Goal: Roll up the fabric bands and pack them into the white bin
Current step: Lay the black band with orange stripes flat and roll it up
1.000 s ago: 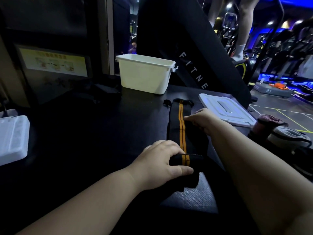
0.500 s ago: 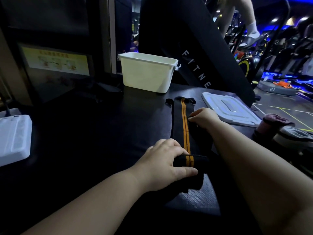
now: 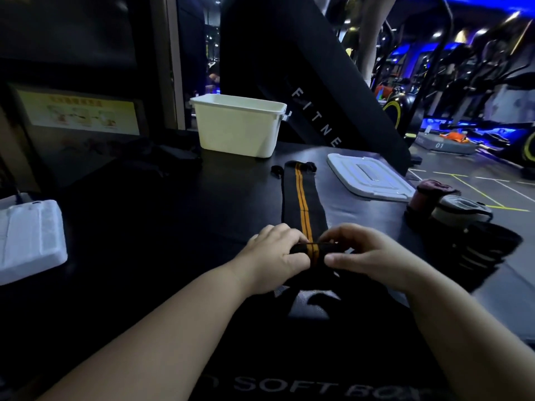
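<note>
A black fabric band (image 3: 301, 198) with two orange stripes lies stretched away from me on the dark surface. Its near end is turned into a small roll. My left hand (image 3: 275, 256) grips the roll's left side with curled fingers, and my right hand (image 3: 367, 253) pinches its right side. The white bin (image 3: 237, 128) stands upright at the back, beyond the band's far end; its inside is hidden from me.
The bin's white lid (image 3: 369, 178) lies flat to the right of the band. More rolled bands (image 3: 451, 206) and a dark striped one (image 3: 486, 250) sit at the right edge. A white box (image 3: 29, 238) rests at the left. Gym machines stand behind.
My right hand has come back from the middle of the band to the rolled near end, joining my left hand there. The view has tilted down slightly.
</note>
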Motion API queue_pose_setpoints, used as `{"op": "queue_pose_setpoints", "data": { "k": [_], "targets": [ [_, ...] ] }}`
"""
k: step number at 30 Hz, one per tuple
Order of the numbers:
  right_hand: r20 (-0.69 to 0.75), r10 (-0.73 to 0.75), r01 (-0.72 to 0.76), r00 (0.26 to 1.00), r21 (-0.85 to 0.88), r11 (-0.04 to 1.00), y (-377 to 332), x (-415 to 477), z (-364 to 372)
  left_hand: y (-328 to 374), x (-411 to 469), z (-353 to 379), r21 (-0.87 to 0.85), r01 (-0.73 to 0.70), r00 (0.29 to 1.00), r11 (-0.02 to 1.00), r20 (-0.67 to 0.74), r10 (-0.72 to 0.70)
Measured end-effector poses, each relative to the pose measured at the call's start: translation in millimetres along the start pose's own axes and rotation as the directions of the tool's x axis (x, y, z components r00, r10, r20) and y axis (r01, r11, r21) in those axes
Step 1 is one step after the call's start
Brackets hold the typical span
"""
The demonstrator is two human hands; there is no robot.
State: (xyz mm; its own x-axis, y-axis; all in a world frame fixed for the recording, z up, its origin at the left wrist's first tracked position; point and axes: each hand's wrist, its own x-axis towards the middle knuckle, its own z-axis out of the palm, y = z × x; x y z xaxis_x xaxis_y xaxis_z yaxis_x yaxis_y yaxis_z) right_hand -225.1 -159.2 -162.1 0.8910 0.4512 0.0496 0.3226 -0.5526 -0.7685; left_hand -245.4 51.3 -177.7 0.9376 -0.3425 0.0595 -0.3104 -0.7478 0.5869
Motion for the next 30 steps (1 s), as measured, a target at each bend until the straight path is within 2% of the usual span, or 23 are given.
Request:
{"op": "queue_pose_setpoints", "data": {
  "k": [6,14,21,24,30],
  "targets": [
    [-0.186,-0.07,0.051,0.98,-0.106,0.993,0,-9,14,-3,-7,1,-0.165,0.023,0.996,0.986,-0.08,-0.036],
    [-0.269,-0.086,0.066,0.959,-0.081,0.994,3,-8,20,-5,-4,4,-0.213,0.011,0.983,0.977,-0.176,-0.049],
    [-0.265,-0.083,0.073,0.961,-0.048,0.996,8,-4,23,-9,0,8,-0.258,-0.011,0.978,0.966,-0.204,-0.043],
    [-0.285,-0.062,0.053,0.957,-0.038,0.998,10,-1,24,-9,2,9,-0.251,-0.009,0.972,0.968,-0.23,-0.05],
    [-0.333,-0.025,-0.002,0.943,-0.083,0.997,11,1,26,-3,7,11,-0.145,0.094,0.958,0.985,-0.256,-0.129]
  ]
}}
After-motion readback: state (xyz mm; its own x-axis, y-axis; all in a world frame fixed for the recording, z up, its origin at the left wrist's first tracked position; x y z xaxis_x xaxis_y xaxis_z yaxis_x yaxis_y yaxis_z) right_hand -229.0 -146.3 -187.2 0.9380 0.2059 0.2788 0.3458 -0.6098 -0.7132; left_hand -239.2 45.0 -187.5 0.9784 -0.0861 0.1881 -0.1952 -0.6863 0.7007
